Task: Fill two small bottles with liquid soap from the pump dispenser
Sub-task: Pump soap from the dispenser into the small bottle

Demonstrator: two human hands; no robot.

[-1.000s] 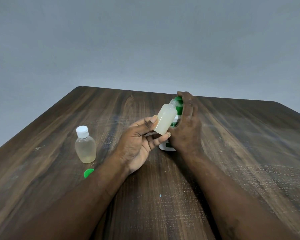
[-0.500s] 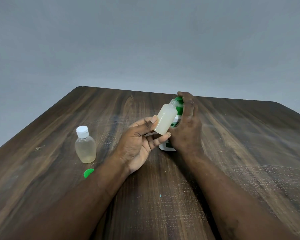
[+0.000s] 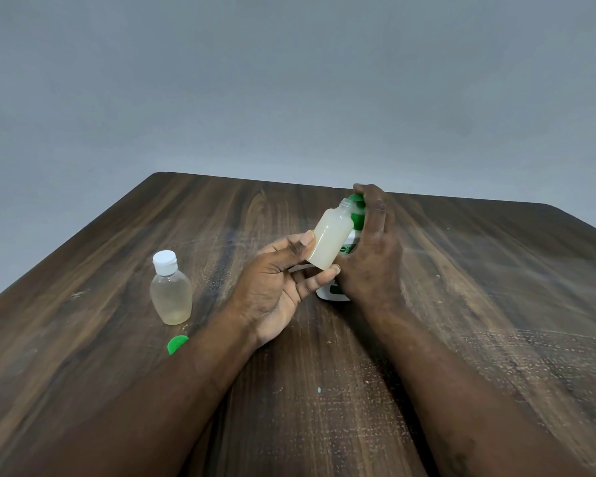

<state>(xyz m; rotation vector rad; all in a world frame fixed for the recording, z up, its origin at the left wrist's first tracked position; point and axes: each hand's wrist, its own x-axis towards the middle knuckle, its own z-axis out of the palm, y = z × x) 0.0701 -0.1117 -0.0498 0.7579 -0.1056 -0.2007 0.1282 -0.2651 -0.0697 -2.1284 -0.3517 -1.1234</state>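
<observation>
Small bottles, and we count two. One, the open bottle (image 3: pixel 331 241), is cloudy with pale liquid. It is up off the table and tilted, its bare neck right at the green pump head (image 3: pixel 358 218). Our left hand (image 3: pixel 276 290) pinches it low down between thumb and fingertips.

The other, the capped bottle (image 3: pixel 170 294), stands upright on the wood well off to the left, with a white cap (image 3: pixel 165 261) on top and pale liquid inside.

One pump dispenser (image 3: pixel 334 292) stands mid-table. Our right hand (image 3: pixel 372 256) curls over it from the right, fingers wrapped over the pump head, so only the white base and a scrap of label show. One loose green cap (image 3: pixel 177 344) lies flat just in front of the capped bottle, partly hidden by our left forearm.

Now the edges: the far edge runs not far behind the dispenser, and the left edge slants away beyond the capped bottle. A wide run of wood stretches from our right forearm out to the right edge.

The table (image 3: pixel 461 304) is dark wood grain with pale scuffs on its right side and a tiny light speck between our forearms. Behind it stands a plain grey wall (image 3: pixel 289 80).
</observation>
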